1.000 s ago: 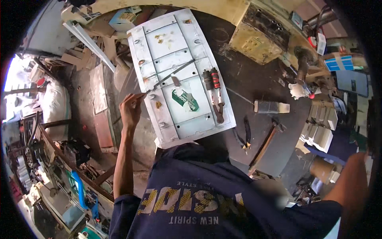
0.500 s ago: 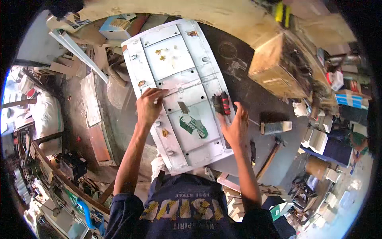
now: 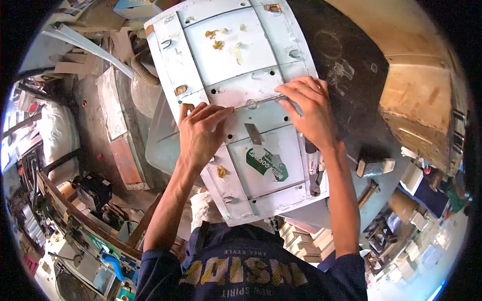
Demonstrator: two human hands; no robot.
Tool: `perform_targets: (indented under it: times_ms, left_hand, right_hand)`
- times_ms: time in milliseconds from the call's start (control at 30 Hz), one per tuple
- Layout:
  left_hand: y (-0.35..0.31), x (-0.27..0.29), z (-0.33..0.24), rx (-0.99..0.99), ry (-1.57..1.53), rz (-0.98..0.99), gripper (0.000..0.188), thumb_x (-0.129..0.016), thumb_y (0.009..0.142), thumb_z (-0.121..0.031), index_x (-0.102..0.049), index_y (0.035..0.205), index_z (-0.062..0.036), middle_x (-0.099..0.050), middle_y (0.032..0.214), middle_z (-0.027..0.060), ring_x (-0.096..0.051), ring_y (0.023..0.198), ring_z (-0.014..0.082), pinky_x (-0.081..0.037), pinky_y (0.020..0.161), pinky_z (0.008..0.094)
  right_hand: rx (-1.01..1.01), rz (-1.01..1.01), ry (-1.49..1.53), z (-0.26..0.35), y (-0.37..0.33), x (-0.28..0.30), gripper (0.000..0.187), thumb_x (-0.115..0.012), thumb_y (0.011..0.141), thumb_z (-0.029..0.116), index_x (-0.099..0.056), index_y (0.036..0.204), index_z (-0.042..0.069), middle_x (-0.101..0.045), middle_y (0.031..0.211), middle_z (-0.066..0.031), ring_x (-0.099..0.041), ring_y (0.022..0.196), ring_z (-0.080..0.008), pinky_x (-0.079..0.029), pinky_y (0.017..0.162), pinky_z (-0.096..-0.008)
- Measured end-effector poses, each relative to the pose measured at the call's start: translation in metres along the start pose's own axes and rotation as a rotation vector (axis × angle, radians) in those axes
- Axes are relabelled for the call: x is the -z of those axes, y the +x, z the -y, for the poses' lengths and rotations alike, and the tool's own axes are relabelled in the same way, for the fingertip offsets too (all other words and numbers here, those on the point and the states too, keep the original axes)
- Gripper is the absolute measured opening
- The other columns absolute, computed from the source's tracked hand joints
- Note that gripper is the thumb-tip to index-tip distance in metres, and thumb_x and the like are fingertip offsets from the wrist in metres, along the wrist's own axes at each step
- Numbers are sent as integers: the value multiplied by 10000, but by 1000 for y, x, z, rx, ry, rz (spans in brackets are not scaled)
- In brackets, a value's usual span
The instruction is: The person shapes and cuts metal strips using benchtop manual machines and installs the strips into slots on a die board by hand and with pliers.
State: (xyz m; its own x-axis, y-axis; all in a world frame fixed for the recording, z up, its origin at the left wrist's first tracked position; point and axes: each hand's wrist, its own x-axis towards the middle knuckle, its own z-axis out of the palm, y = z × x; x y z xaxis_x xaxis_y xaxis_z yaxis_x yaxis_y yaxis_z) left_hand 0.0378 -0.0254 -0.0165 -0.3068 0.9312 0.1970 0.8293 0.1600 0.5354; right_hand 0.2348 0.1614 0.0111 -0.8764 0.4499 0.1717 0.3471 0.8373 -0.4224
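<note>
A large white panel (image 3: 226,60), with ribs, dark holes and yellowish glue spots, lies tilted before me. A thin wire (image 3: 266,100) runs across its middle, past a small ring-shaped mark. My left hand (image 3: 201,133) pinches at the wire's left end, its knuckles bent over the panel. At the right end, the fingertips of my right hand (image 3: 309,113) close over the wire. Below the wire lie a small grey metal plate (image 3: 253,134) and a green torn label (image 3: 266,164). Pliers (image 3: 315,175) rest on the panel's right side, their handles partly hidden by my right forearm.
The panel rests on a dark table (image 3: 341,45). A wooden box (image 3: 419,110) stands at the right, with a dark block (image 3: 375,167) and a hammer (image 3: 369,193) nearer me. On the left are a long white strip (image 3: 93,50), a board (image 3: 118,125) and a white sack (image 3: 59,138).
My right hand has left the pliers and moved up and inward to the wire. My left hand has shifted right along it. The view has moved closer over the panel.
</note>
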Motion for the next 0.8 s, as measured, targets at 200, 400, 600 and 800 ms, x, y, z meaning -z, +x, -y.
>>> perform_targets:
  times_ms: [200, 400, 600, 800]
  left_hand:
    - [1, 0, 5, -7, -79, 29, 257, -757, 781, -41, -783, 1020, -133, -745, 910, -17, -641, 828, 162, -383, 826, 356]
    - [2, 1, 4, 9, -78, 54, 242, -760, 783, -41, -786, 1008, -126, -736, 909, -6, -642, 838, 169, -391, 838, 358]
    - [9, -2, -1, 21, -141, 56, 286, -757, 769, -3, -788, 1031, -114, -740, 928, 14, -651, 860, 191, -429, 841, 347]
    - [15, 4, -3, -8, -165, 55, 302, -756, 760, 25, -801, 1032, -100, -747, 902, 39, -644, 808, 216, -450, 804, 349]
  right_hand:
    - [47, 75, 81, -11, 8, -7, 283, -656, 754, -65, -758, 998, 37, -724, 960, -71, -653, 968, -249, -512, 879, -373]
    - [56, 103, 95, -8, 8, -4, 295, -632, 744, -79, -760, 990, 22, -735, 950, -93, -672, 926, -270, -553, 851, -385]
    - [93, 151, 49, -10, 18, 2, 298, -628, 740, -66, -758, 986, 39, -727, 928, -93, -670, 915, -268, -559, 823, -385]
    - [111, 180, 37, -12, 19, 1, 281, -630, 729, -69, -739, 958, 51, -707, 877, -94, -668, 883, -282, -563, 785, -402]
